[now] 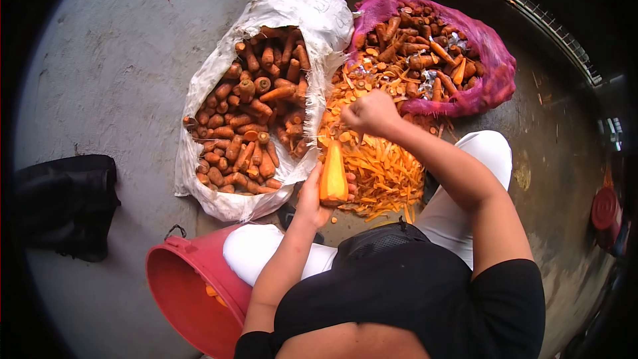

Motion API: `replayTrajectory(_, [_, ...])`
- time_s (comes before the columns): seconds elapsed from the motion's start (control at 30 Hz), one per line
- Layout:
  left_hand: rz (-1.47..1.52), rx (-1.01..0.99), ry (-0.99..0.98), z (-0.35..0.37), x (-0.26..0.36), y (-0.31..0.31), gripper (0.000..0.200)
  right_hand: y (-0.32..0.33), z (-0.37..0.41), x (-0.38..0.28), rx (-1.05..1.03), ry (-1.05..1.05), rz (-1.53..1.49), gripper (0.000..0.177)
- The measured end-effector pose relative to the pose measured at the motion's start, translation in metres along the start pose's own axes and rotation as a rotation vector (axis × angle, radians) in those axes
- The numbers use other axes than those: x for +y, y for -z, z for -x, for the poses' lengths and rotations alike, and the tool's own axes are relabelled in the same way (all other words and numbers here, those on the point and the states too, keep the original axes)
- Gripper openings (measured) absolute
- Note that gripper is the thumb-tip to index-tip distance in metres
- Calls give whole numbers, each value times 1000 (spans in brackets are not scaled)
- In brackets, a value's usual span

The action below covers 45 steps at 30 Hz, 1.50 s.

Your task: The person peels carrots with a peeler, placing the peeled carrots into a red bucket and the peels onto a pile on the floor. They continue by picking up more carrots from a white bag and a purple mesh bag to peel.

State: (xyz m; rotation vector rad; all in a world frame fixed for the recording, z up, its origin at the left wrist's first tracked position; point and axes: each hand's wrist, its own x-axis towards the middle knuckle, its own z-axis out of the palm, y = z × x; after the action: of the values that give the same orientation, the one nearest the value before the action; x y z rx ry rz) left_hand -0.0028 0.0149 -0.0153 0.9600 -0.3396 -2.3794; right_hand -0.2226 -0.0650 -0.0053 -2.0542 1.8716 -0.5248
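Carrot (pixel 333 171) held over the peel heap (pixel 389 173) at mid floor (pixel 113 73), long axis pointing away from the body. Left hand (pixel 311 201) clamped on its near end. Right hand (pixel 372 112) just beyond the tip, fisted; contents not discernible.

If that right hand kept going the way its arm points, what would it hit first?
Probably the frayed rim of the white sack of carrots, just beyond the right hand. How high the hand sits above the rim is unclear from this view.
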Motion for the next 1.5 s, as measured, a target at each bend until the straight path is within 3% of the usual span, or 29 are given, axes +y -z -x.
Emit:
replayTrajectory(0.1, [71, 195, -11, -6, 2, -9, 43, 0, 34, -34, 133, 385, -204, 39])
replayTrajectory(0.2, [57, 218, 20, -4, 2, -8, 41, 4, 52, -53, 132, 527, -205, 38])
replayTrajectory(0.23, [34, 146, 4, -1, 2, -7, 39, 5, 52, -53, 128, 527, -186, 38])
replayTrajectory(0.33, [64, 289, -31, 1, 0, -17, 35, 5, 49, -52, 130, 530, -147, 39])
replayTrajectory(0.4, [29, 278, -76, -2, -3, -13, 34, 4, 46, -50, 153, 541, -139, 41])
replayTrajectory(0.5, [-31, 193, -124, -6, -6, -4, 34, -3, 34, -42, 111, 407, -127, 42])
replayTrajectory(0.6, [-172, 197, -94, 0, -8, -4, 37, 5, -1, -15, -67, 125, -31, 48])
replayTrajectory(0.67, [-224, 158, -82, 9, -9, -12, 38, 22, -26, 19, -238, -47, 308, 38])
replayTrajectory(0.73, [-164, 102, -61, 16, -6, -18, 40, 24, -34, 57, -247, -291, 279, 38])
replayTrajectory(0.83, [-52, 93, -74, 16, -2, -19, 43, 15, -26, 80, -88, -162, 374, 40])
replayTrajectory(0.97, [-17, 141, -70, 5, 2, -15, 45, 23, -20, 22, -228, -183, 127, 45])
replayTrajectory(1.03, [13, 86, -49, 2, 2, -7, 43, 23, 1, -2, -41, 45, -83, 48])
replayTrajectory(1.1, [68, -30, -21, -1, 1, 7, 42, 14, 21, -16, 139, 407, -188, 36])
replayTrajectory(1.2, [93, 213, -49, 0, -1, -9, 40, 6, 43, -42, 197, 640, -283, 37])
replayTrajectory(1.4, [73, 184, -59, 0, -5, -6, 39, 0, 40, -42, 203, 669, -267, 38])
replayTrajectory(1.5, [-57, 98, 5, 9, -1, -8, 44, -2, 9, -9, 163, 356, -76, 43])
